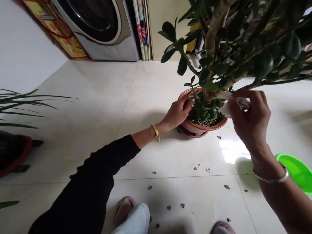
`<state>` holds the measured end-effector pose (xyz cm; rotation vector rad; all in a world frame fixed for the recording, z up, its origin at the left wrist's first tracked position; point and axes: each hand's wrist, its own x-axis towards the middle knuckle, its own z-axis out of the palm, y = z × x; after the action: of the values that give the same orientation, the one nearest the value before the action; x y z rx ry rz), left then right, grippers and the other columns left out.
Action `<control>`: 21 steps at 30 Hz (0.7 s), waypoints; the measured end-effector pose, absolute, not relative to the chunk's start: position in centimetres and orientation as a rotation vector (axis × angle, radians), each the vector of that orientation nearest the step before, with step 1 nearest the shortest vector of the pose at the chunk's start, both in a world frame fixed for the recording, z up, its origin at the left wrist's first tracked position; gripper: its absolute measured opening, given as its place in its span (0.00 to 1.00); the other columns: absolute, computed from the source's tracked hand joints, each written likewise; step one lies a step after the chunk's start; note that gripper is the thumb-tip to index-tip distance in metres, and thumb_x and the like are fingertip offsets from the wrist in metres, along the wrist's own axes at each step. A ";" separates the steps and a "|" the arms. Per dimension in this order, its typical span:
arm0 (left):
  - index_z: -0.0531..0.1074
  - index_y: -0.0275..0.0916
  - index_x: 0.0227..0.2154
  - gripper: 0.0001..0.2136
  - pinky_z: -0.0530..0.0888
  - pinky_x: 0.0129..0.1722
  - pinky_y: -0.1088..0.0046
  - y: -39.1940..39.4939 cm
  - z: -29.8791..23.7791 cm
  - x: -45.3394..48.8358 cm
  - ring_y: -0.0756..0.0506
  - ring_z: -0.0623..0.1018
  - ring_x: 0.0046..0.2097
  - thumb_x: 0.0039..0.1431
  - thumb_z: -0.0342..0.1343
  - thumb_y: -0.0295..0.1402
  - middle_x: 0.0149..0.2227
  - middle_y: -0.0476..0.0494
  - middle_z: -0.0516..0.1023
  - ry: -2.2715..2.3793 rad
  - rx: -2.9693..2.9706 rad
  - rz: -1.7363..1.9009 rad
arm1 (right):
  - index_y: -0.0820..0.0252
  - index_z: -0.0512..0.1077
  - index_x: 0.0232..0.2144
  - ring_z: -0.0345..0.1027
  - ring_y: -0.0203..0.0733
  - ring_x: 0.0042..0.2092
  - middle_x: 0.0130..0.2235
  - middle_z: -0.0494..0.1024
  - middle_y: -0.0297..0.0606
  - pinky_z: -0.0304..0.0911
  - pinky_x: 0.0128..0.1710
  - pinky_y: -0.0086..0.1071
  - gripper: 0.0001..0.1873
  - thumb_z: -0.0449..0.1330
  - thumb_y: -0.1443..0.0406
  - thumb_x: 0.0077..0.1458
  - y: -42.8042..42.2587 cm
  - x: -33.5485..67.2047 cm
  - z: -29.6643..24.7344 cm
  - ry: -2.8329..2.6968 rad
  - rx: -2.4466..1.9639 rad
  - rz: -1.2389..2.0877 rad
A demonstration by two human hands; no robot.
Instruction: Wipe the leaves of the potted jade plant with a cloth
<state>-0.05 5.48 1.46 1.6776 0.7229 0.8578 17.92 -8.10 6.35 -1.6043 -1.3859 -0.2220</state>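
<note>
A jade plant (234, 48) with thick stems and round green leaves grows in a terracotta pot (195, 127) on a white tiled floor. My left hand (177, 112) grips the pot's near left rim, fingers curled over the edge. My right hand (251, 118) is raised at the plant's lower right branches and pinches a white cloth (225, 109) against the leaves. A gold bangle sits on my left wrist, a silver one on my right.
Bits of dry leaf and soil (181, 205) lie scattered on the tiles near my slippered feet (124, 209). A green basin (296, 172) sits at the right edge. A washing machine (102, 29) stands at the back. Another potted plant (14, 152) is at the left.
</note>
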 end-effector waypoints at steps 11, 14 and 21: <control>0.71 0.40 0.33 0.07 0.74 0.59 0.68 2.7 5.7 4.4 0.46 0.79 0.53 0.69 0.53 0.30 0.37 0.47 0.78 0.394 0.540 0.735 | 0.43 0.70 0.64 0.67 0.59 0.64 0.64 0.68 0.47 0.67 0.60 0.55 0.23 0.51 0.60 0.72 -3.8 14.8 6.9 -1.548 -1.601 -0.358; 0.69 0.40 0.31 0.09 0.76 0.53 0.72 2.6 6.1 4.2 0.47 0.79 0.49 0.71 0.52 0.30 0.34 0.47 0.77 0.413 0.499 0.717 | 0.31 0.63 0.69 0.61 0.61 0.69 0.68 0.67 0.37 0.63 0.65 0.58 0.28 0.45 0.61 0.73 -3.6 14.5 7.0 -1.629 -1.724 -0.285; 0.73 0.40 0.33 0.11 0.76 0.54 0.77 2.6 6.3 4.1 0.51 0.80 0.43 0.72 0.51 0.28 0.33 0.48 0.79 0.356 0.425 0.714 | 0.50 0.66 0.69 0.63 0.62 0.66 0.65 0.70 0.49 0.65 0.63 0.57 0.27 0.46 0.64 0.73 -3.8 15.1 6.1 -1.673 -1.824 -0.356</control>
<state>4.07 2.62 6.31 0.4246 0.3564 0.7144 15.06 -3.83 6.13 -1.8244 -1.6728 -0.3561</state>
